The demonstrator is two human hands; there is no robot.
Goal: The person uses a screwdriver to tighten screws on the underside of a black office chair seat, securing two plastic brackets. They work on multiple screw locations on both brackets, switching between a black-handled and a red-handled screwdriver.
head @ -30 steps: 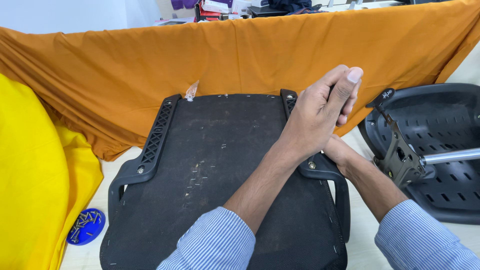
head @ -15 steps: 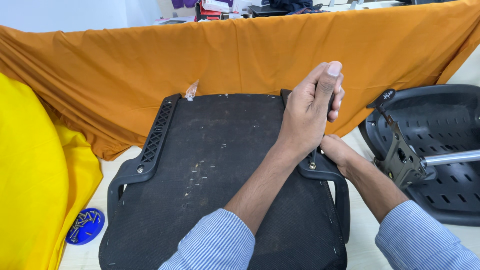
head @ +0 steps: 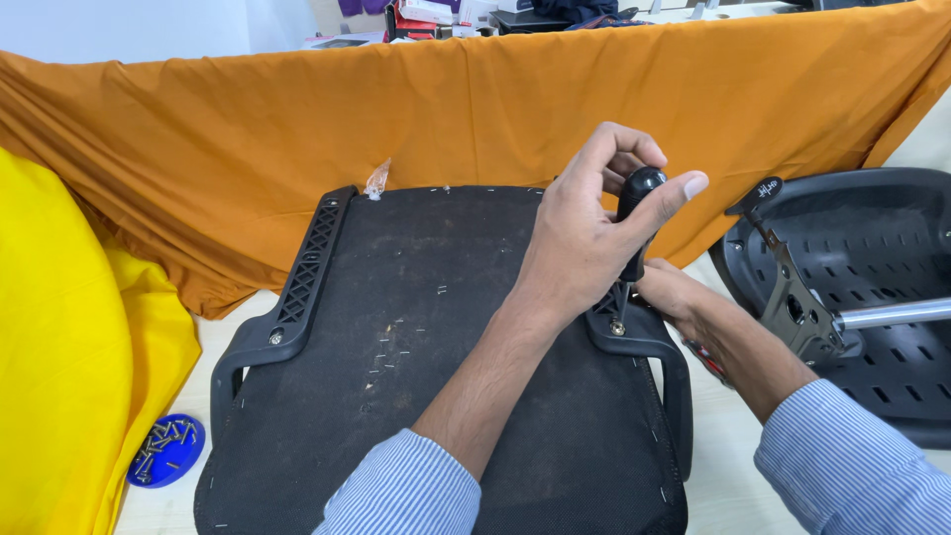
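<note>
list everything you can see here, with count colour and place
chair seat: 1, black, upside down at centre
armrest brackets: 2, black, left and right edges of the seat
screwdriver: 1, black handle, upright over the right bracket
orange cloth: 1, draped behind the seat
yellow cloth: 1, far left
dish of screws: 1, blue, lower left
second chair part: 1, black with a metal mechanism, right
left hand: wrapped round the screwdriver handle
right hand: low by the right bracket, partly hidden
sleeves: 2, blue striped, bottom

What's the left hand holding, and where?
The left hand grips a screwdriver by its black handle top; the right hand sits low by the shaft, its hold hidden.
</note>
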